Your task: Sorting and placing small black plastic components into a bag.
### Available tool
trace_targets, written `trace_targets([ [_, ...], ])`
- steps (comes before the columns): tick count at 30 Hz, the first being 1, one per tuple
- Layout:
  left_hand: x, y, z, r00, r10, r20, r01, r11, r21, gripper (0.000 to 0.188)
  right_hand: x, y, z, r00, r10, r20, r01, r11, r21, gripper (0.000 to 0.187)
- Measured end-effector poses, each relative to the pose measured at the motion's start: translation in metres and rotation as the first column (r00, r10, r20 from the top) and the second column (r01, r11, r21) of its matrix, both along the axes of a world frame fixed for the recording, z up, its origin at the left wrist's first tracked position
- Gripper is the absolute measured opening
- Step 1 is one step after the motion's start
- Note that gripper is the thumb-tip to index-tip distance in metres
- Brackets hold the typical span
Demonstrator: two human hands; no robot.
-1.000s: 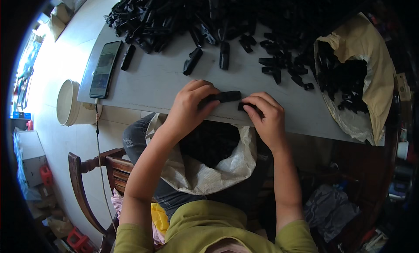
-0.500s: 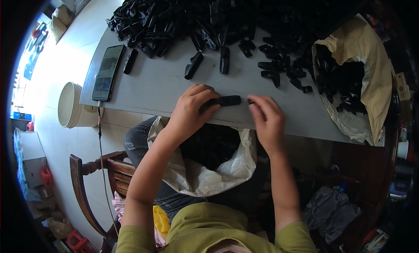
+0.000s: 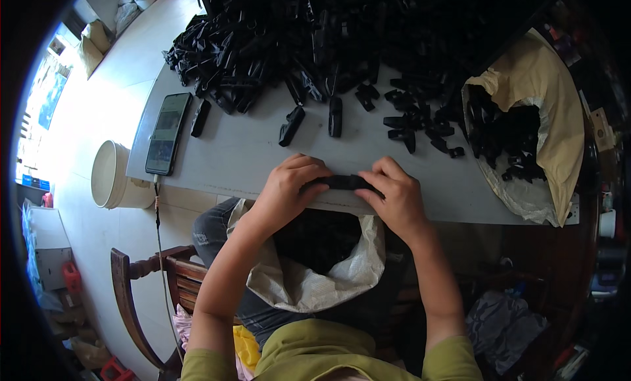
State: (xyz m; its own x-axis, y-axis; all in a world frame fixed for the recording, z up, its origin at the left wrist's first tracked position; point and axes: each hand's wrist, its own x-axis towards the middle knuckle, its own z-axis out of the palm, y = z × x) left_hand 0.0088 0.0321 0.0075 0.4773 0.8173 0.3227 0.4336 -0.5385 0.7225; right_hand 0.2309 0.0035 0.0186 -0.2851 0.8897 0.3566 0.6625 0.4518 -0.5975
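Observation:
My left hand point(image 3: 287, 189) is closed round one end of a long black plastic piece point(image 3: 340, 182), held level just above the table's near edge. At its other end the fingers of my right hand point(image 3: 397, 195) are pinched, touching it; whether a separate small part sits between them is hidden. On my lap, below both hands, an open white woven sack point(image 3: 309, 295) holds dark contents. Farther up the grey table point(image 3: 250, 157), two similar long black pieces point(image 3: 291, 125) lie apart from the heap.
A big heap of black plastic parts point(image 3: 236, 65) covers the table's far side. Smaller black clips point(image 3: 414, 121) lie to the right, beside a tan sack point(image 3: 559, 111) of black parts. A phone point(image 3: 168, 134) with a cable lies left, near a white bucket point(image 3: 108, 177) and wooden chair point(image 3: 135, 302).
My right hand has moved left and now meets the end of the long black piece. Before, a gap separated them. The whole view has tilted, so the table sits lower.

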Motion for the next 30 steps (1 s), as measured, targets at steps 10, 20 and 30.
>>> trace_targets([
  [10, -0.004, 0.005, 0.006, 0.990, -0.139, 0.003, 0.138, 0.989, 0.051, 0.024, -0.001, -0.001, 0.002, 0.999, 0.038, -0.009, -0.038, 0.999, -0.022, 0.030],
  [20, -0.012, 0.025, -0.003, 0.861, 0.459, -0.218, -0.432, 0.887, 0.161, 0.019, 0.046, 0.027, -0.026, 0.874, -0.486, 0.000, 0.485, 0.872, 0.072, 0.022],
  [30, 0.015, 0.012, 0.003, 0.995, 0.005, 0.099, 0.011, 0.987, -0.158, 0.030, -0.011, 0.020, -0.020, 0.992, -0.009, 0.130, -0.018, 0.978, 0.206, 0.033],
])
